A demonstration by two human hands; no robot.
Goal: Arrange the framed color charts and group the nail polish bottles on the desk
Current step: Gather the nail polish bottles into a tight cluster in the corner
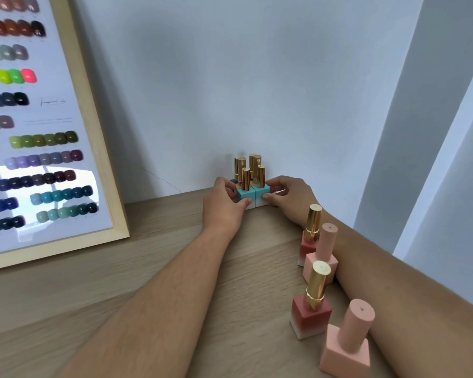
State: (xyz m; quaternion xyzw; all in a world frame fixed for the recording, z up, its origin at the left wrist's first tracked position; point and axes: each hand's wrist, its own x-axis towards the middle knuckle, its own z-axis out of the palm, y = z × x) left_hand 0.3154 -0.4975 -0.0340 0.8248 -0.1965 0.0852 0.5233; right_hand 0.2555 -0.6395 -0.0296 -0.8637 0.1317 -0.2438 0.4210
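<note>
**Against the wall, both my hands around the teal bottles**

At twelve o'clock, where desk meets wall, the cluster of gold-capped bottles (248, 179) stands upright, packed tight together. My left hand (224, 204) presses on it from nine o'clock, fingers curled round the far side and the thumb flat on the front face of the left teal bottle (244, 194). My right hand (290, 196) closes in from three o'clock, its thumb against the front of the right teal bottle (262, 192). So both hands are clasped on the cluster, squeezing it between them; the two teal bottles touch side by side, with more gold caps just behind. A bit of a darker blue bottle shows behind my left fingers.

Under everything runs a pale wood-grain desk (120, 296), backed by a plain white wall (230, 77), with light curtain folds (448, 132) at two o'clock.

At ten o'clock a framed color chart (52, 126) in a light wooden frame leans tilted on the desk, well apart from my left hand. At four o'clock, just beside my right forearm, four bottles stand in a line: a coral bottle with gold cap (310, 236), a pale pink bottle (322, 255), another coral one (311, 306), and a nearest pink one (347, 347).
</note>
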